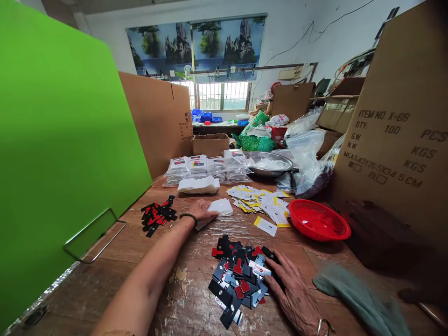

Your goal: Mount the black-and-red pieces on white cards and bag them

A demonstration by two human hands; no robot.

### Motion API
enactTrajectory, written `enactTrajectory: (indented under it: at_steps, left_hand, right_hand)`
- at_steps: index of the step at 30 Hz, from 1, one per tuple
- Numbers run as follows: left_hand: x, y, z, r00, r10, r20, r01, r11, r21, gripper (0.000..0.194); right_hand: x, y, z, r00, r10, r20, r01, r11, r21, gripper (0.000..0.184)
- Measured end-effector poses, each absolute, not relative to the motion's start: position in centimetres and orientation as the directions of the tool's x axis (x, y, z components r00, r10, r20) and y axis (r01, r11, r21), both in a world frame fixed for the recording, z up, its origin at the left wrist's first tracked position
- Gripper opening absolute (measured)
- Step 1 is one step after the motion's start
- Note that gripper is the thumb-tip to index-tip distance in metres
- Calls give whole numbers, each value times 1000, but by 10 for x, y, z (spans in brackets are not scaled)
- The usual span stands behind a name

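Note:
My left hand [201,210], with a dark beaded bracelet at the wrist, reaches out to a stack of thin white sheets [221,207]. Its thumb and fingers close over the stack's left end. At the right edge of a loose pile of black, red and silvery flat pieces [240,273] is my right hand [292,289]. Its fingers are spread and the tips touch the pile, close to a black piece [270,255]. Left of my left hand lies a smaller heap of black and red pieces [158,215]. White and yellow printed cards [261,203] are scattered beyond the white sheets.
A red plastic basket [319,221] stands at right, near a grey-green cloth [357,291]. Bagged packs [206,167], a folded white bundle [198,185] and a metal bowl [268,163] stand farther back. A green panel [66,140] and a tall carton [392,121] flank the table.

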State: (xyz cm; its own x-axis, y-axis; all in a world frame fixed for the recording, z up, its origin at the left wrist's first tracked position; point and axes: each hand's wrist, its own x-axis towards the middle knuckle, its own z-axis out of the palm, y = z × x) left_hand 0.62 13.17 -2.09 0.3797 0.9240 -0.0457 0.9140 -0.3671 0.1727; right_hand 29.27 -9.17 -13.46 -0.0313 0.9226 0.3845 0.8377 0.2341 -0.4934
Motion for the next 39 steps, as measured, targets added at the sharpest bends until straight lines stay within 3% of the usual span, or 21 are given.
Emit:
enactTrajectory:
  at_steps: [5, 11, 17, 29, 39]
  left_hand:
    - [7, 153, -15, 353, 929, -110, 908, -312, 279, 33]
    - [15, 170, -18, 286, 930, -229, 919, -199, 341, 57]
    - [20, 172, -11, 182, 916, -358, 936, -50, 348, 54]
    - [33, 158, -3, 146, 929, -341, 924, -4, 383, 51]
    - [32, 157, -4, 241, 918, -316, 839, -34, 543, 55]
  right_hand:
    - [292, -92, -133, -29, 915, 403, 836, 243, -492, 44]
    - [292, -92, -132, -27, 910, 415, 839, 246, -485, 42]
    - [292, -93, -130, -45, 913, 406, 839, 255, -480, 43]
    - [295, -92, -134, -45, 899, 437, 840, 271, -470, 43]
    - [296, -94, -135, -35, 900, 435, 828, 270, -492, 43]
